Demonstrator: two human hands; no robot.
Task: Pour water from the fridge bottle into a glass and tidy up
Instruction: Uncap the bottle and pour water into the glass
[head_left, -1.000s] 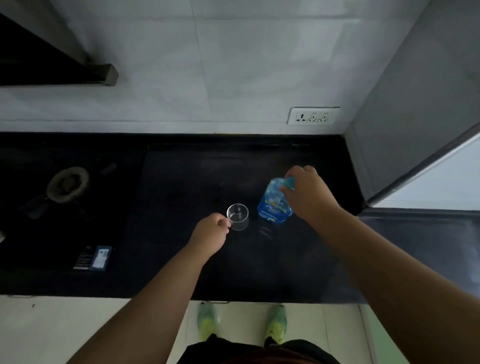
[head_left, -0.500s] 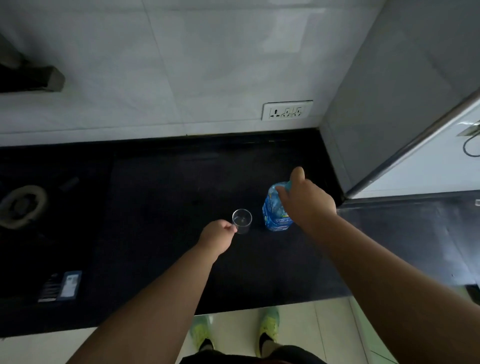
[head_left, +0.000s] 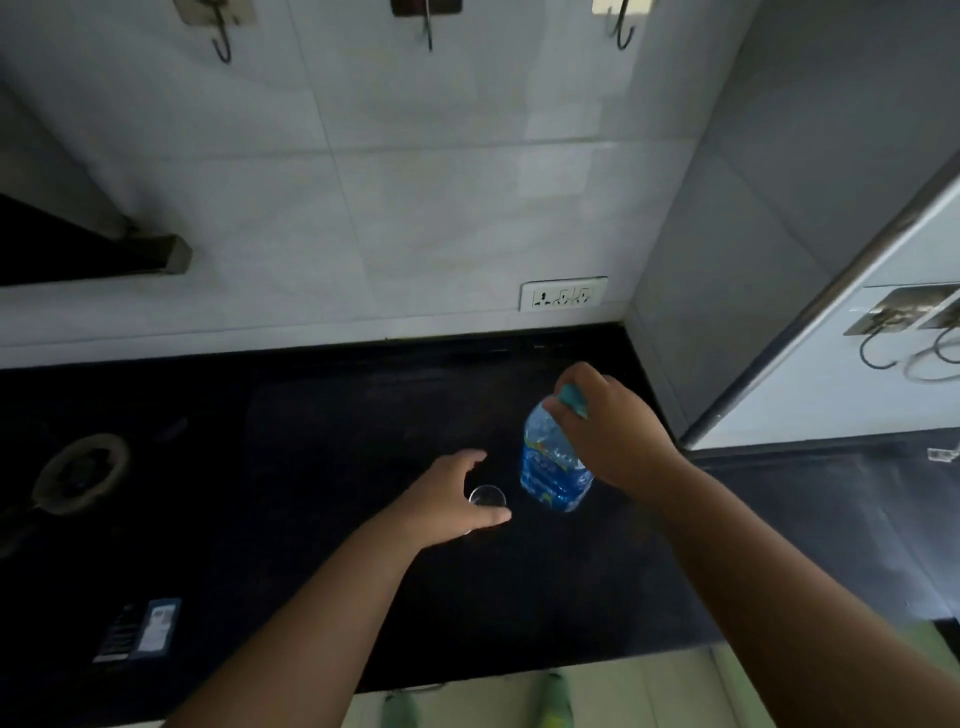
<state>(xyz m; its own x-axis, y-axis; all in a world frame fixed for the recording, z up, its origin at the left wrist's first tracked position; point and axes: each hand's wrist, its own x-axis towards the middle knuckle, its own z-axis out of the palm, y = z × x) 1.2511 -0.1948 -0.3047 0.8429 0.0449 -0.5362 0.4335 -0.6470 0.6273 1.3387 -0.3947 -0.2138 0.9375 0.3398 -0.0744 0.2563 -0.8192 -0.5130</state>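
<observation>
A small clear glass (head_left: 487, 496) stands upright on the black counter (head_left: 322, 467). My left hand (head_left: 449, 499) curls around the glass, thumb and fingers spread on either side of its rim. Just right of it stands a blue-labelled plastic water bottle (head_left: 553, 467). My right hand (head_left: 605, 426) grips the bottle's top, fingers closed over its teal cap. The cap itself is mostly hidden by the fingers.
A gas burner ring (head_left: 83, 473) sits at the counter's far left, a small dark packet (head_left: 140, 629) near the front edge. A wall socket (head_left: 563, 293) is behind the bottle, a grey side wall (head_left: 727, 270) to the right. Hooks (head_left: 221, 31) hang above.
My left hand has opened from pinching the glass's rim to wrapping loosely around it. My right hand stays on the bottle top. The camera has tilted up, showing more wall.
</observation>
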